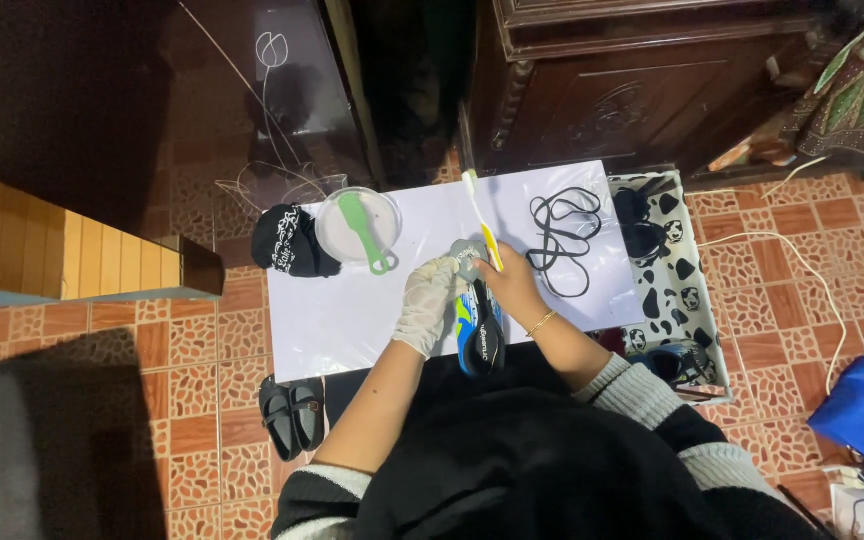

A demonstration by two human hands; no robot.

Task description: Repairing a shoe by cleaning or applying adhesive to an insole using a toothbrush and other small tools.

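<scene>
- Blue-and-black shoe (480, 335) at near edge of white board (352, 310), toe toward the body; laces out, black laces (557, 240) lying apart to the right.
- Gloved left hand (427, 300) closed around shoe, steadying.
- Bare right hand (510, 285) closed on yellow-and-white toothbrush (482, 218), bristles up, off shoe.
- Scrubbing judged unfinished; green brush (364, 232) in clear bowl (357, 225), idle.

The left hand (428, 300) wore a thin, matt white glove, seemingly rubber; the right hand (510, 283) was bare, with a shiny metal bracelet (541, 322). The shoe (481, 330) looked glossy, black and blue. The toothbrush (481, 218) was smooth plastic, as was the green brush (366, 233) in a clear bowl (332, 225). The table top (352, 310) looked matt white. The laces (559, 238) were cloth. The cabinet (632, 90) was dark polished wood.
</scene>
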